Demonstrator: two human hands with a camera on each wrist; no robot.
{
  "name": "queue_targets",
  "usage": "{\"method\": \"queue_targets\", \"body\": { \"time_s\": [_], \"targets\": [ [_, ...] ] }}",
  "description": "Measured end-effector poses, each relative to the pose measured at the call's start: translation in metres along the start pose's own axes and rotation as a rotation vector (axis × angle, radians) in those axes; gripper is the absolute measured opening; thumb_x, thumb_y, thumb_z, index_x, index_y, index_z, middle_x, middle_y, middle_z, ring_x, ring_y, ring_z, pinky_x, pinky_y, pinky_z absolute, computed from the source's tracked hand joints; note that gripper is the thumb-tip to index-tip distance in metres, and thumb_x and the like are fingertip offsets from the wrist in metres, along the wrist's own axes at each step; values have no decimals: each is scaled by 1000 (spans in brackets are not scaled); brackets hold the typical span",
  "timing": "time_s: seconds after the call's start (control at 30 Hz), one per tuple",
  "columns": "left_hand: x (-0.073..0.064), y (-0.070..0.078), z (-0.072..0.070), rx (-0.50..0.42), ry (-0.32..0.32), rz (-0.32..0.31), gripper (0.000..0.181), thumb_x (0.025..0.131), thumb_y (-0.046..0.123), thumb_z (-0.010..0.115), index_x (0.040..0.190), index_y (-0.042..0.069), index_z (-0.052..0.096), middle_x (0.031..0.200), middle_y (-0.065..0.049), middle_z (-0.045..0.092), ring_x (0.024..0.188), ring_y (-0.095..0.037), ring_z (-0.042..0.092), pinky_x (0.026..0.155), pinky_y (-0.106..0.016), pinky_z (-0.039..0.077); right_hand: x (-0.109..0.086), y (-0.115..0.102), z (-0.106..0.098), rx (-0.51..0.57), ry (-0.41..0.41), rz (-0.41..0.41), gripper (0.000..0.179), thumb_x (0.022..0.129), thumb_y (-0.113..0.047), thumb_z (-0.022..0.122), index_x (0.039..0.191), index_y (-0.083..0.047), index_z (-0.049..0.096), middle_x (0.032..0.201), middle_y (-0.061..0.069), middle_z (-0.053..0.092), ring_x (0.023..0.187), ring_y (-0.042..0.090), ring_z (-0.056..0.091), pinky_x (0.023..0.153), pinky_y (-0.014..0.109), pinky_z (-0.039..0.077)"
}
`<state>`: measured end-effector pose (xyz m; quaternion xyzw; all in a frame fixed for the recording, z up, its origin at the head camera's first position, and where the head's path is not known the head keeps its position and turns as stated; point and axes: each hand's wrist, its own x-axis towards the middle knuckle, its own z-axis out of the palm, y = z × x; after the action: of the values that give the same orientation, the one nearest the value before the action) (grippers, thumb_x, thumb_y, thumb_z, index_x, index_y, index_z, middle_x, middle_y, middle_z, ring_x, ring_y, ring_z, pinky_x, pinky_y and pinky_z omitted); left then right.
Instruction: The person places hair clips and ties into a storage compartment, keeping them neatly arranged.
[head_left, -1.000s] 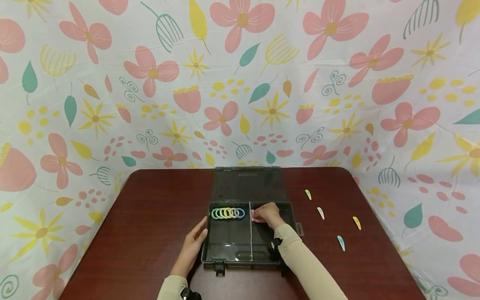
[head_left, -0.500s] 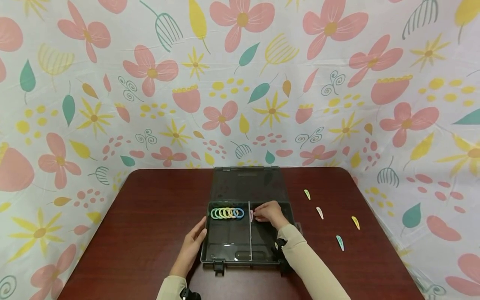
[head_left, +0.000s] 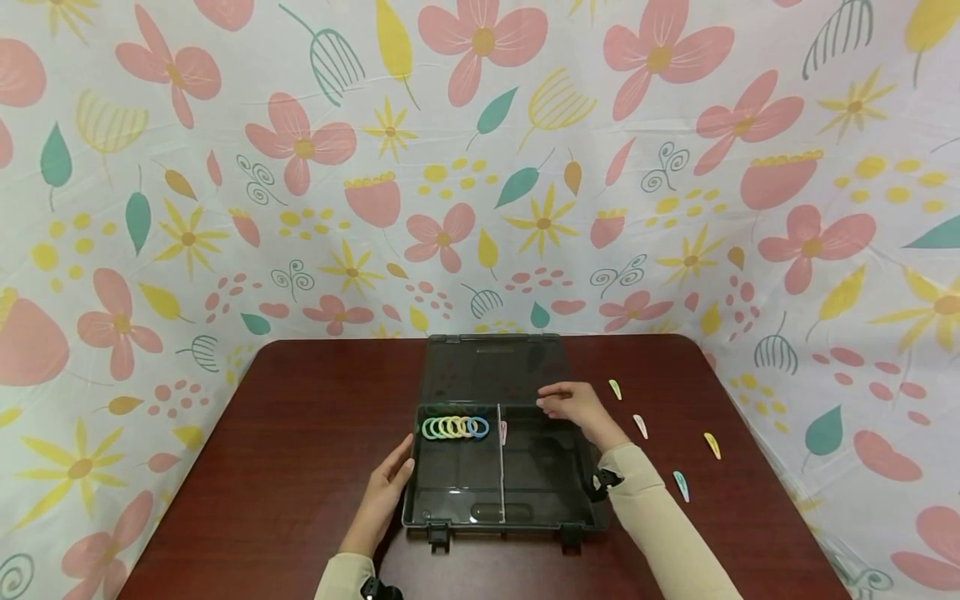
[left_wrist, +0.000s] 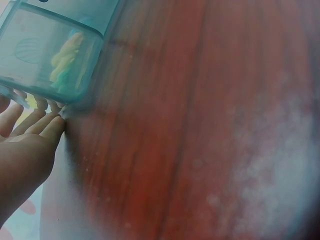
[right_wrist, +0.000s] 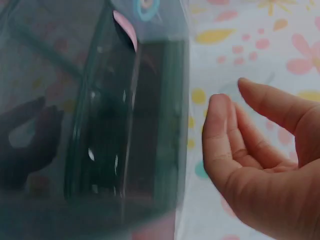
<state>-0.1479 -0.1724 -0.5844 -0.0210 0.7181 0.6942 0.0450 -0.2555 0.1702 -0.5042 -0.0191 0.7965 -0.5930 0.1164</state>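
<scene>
A dark see-through box (head_left: 540, 483) lies with its lid (head_left: 495, 371) folded back, split by a pale divider (head_left: 502, 487). My left hand (head_left: 382, 496) rests against the box's left wall, fingers extended along it, as the left wrist view also shows. A pink snap hair clip (head_left: 503, 432) stands along the divider's right side at the back of the right compartment. Over that compartment's back rim hovers my right hand (head_left: 577, 407). In the right wrist view its thumb and fingers (right_wrist: 217, 130) are loosely bent and apart, with nothing between them.
Overlapping pastel rings (head_left: 454, 427) lie in a row at the back of the left compartment. To the box's right, a light green clip (head_left: 615, 389), a pale pink clip (head_left: 640, 426), a yellow clip (head_left: 712, 446) and a teal clip (head_left: 681, 486) lie on the table (head_left: 300, 433).
My right hand has let go of the pink hair clip by the divider and moved right and up, out of the compartment. The left hand has stayed at the box's left wall.
</scene>
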Motion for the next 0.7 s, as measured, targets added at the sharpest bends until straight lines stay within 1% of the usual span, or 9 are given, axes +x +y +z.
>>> {"method": "queue_targets", "body": {
  "time_s": [0.17, 0.3, 0.4, 0.57, 0.6, 0.67, 0.7],
  "targets": [
    [0, 0, 0, 4, -2, -5, 52, 101, 15, 50, 150, 13, 35, 155, -13, 29, 142, -36, 21, 111, -56, 22, -8, 8, -34, -25, 35, -61, 42, 93, -14, 65, 127, 9, 57, 119, 24, 62, 106, 36, 62, 92, 45, 50],
    [0, 0, 1, 8, -4, -9, 52, 101, 16, 51, 150, 14, 36, 155, -13, 29, 142, -36, 21, 111, -56, 22, -14, 21, -60, -34, 98, -63, 45, 93, -16, 65, 129, 9, 55, 122, 25, 60, 107, 36, 62, 93, 46, 49],
    [-1, 1, 1, 7, -5, -6, 52, 101, 16, 51, 150, 14, 36, 155, -13, 29, 143, -36, 20, 111, -56, 22, -20, 30, -79, -47, 138, -47, 47, 94, -18, 64, 132, 8, 54, 125, 25, 58, 107, 34, 62, 95, 50, 47],
    [-1, 1, 1, 2, -6, 9, 52, 101, 15, 51, 150, 12, 36, 155, -14, 29, 142, -36, 20, 111, -56, 22, -31, 46, -108, -113, 176, -6, 50, 96, -23, 62, 135, 6, 51, 127, 25, 57, 105, 26, 64, 95, 51, 47],
    [-1, 1, 0, 3, -7, 12, 51, 101, 15, 51, 150, 12, 36, 155, -14, 29, 143, -36, 20, 111, -56, 22, -32, 50, -113, -120, 183, 6, 51, 95, -24, 63, 135, 6, 51, 126, 24, 57, 105, 26, 64, 95, 51, 47],
    [-1, 1, 0, 6, -10, 12, 51, 101, 15, 50, 150, 12, 35, 154, -14, 29, 143, -35, 20, 111, -56, 23, -36, 57, -122, -128, 183, 21, 52, 95, -25, 62, 136, 5, 50, 128, 25, 55, 108, 30, 62, 97, 53, 45],
    [-2, 4, 0, 8, -13, 10, 52, 101, 15, 51, 150, 11, 35, 154, -14, 29, 142, -36, 20, 111, -56, 23, -37, 62, -126, -135, 184, 27, 53, 95, -25, 62, 136, 5, 49, 130, 25, 54, 107, 28, 62, 97, 53, 44]
  ]
}}
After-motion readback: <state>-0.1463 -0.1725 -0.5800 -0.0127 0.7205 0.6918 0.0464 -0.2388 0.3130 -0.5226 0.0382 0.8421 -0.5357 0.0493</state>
